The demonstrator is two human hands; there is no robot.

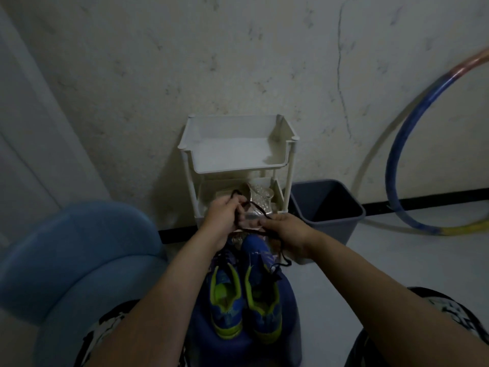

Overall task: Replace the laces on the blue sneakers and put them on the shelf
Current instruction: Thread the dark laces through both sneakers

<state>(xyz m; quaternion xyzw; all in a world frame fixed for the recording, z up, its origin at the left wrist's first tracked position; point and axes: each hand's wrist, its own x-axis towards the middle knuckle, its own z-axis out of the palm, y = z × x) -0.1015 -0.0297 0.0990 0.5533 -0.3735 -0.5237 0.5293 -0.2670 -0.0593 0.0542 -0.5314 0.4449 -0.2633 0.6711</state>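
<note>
Left hand and right hand pinch a black lace in curled fingers, partly hiding the white shelf's lower tier; the blue sneakers sit side by side below; grey bin just beside the shelf; hoop against the wall; blue chair at left.

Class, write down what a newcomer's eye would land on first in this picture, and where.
At centre, the left hand and right hand hold a black lace stretched between them. Directly below sit the blue sneakers with bright yellow-green linings; behind the hands stands a white shelf.
</note>
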